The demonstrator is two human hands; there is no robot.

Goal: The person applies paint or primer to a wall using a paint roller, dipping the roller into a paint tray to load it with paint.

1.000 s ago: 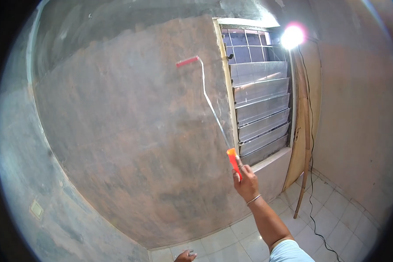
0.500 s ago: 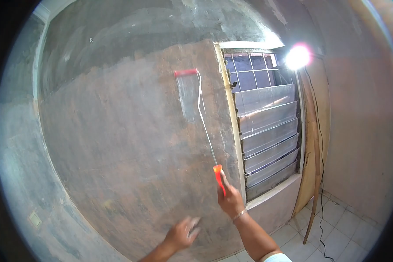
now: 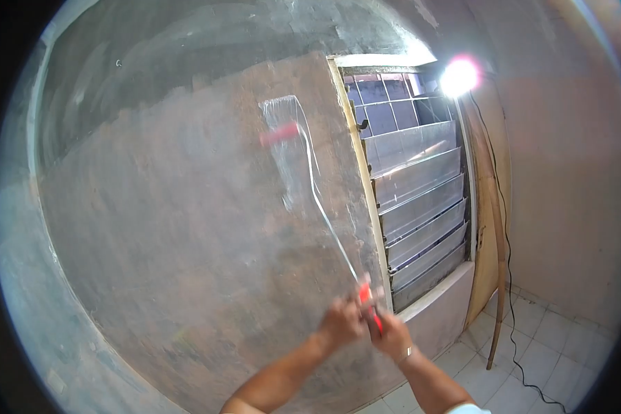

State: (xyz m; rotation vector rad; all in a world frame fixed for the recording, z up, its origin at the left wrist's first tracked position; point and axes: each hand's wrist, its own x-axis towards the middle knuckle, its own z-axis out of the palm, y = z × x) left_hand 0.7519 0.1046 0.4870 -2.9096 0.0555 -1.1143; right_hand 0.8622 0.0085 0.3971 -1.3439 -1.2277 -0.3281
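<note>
the roller has just been brought down the wall: its short red sleeve (image 3: 279, 134) is now seen below the top of the pale wet streak (image 3: 281, 107), where it was held half a second ago. in the same moment the left hand (image 3: 343, 321) has been raised to the handle, so the tool can now be steadied with both hands — more even pressure may be given that way.

the orange-red plastic handle (image 3: 364, 293) is gripped by the fingers of the right hand (image 3: 393, 337), near the lower right part of the wall. the left fingers are laid at its upper end, but they are blurred, and whether they are closed cannot be told. from the handle, the thin bent metal rod (image 3: 332, 233) is run up and left to the sleeve.

the patchy grey-brown wall (image 3: 172, 207) is faced by the sleeve, left of the glass louvre window (image 3: 421, 186). to the right of the window, a bright white lamp (image 3: 460, 77), a long brown pole (image 3: 499, 207) and a dark cable (image 3: 507, 255) are seen — the pole's foot is set on the white tiled floor (image 3: 559, 345).
</note>
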